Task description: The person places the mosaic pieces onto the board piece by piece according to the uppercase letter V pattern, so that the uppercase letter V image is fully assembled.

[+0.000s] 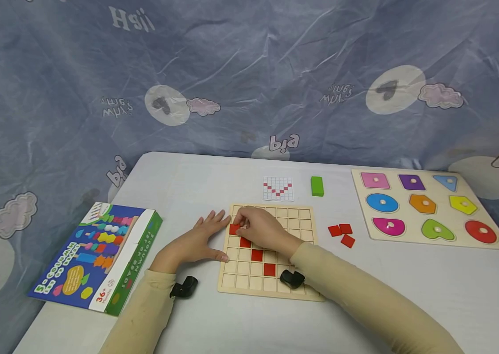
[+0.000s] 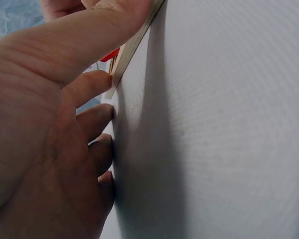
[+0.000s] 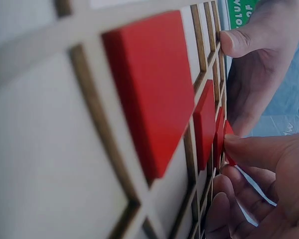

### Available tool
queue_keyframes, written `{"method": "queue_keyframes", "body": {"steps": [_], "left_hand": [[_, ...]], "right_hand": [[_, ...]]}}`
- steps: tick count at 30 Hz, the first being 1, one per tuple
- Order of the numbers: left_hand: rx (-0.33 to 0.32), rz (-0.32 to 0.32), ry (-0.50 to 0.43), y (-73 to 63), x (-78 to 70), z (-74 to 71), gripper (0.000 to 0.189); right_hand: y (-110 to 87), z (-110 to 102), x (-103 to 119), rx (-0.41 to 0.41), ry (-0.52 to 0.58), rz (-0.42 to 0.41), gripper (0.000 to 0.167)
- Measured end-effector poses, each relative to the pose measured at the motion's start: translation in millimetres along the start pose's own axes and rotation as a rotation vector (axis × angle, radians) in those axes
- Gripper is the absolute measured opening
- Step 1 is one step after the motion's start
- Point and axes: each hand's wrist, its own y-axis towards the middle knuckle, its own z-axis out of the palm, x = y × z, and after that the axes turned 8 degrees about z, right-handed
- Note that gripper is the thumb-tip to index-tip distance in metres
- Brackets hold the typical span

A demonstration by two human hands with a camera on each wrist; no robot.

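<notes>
A wooden grid board (image 1: 240,282) lies on the white table. Three red square tiles (image 1: 269,269) sit in its cells, in a diagonal rising toward the upper left. My right hand (image 1: 263,230) reaches across the board and pinches another red tile (image 1: 233,229) at the left column; in the right wrist view, thumb and fingers hold this tile (image 3: 229,143) just past the seated tiles (image 3: 157,94). With fingers spread, my left hand (image 1: 193,244) rests at the board's left side, its thumb and index finger right at the edge (image 2: 132,52) in the left wrist view.
Three loose red tiles (image 1: 345,229) lie right of the board. Behind it are a printed pattern card (image 1: 278,196) and a green block (image 1: 317,186). A shape puzzle board (image 1: 408,216) lies at the right, a toy box (image 1: 99,258) at the left.
</notes>
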Motion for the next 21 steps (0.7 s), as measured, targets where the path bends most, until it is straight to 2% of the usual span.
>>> {"method": "queue_keyframes", "body": {"steps": [9, 21], "left_hand": [[0.007, -0.005, 0.000, -0.2, -2.5, -1.0, 0.109], [0.009, -0.013, 0.005, -0.7, -3.6, -1.7, 0.109]], "right_hand": [[-0.8, 0.9, 2.5, 0.006, -0.082, -0.021, 0.014], [-4.1, -1.9, 4.1, 0.023, -0.091, -0.055, 0.015]]}}
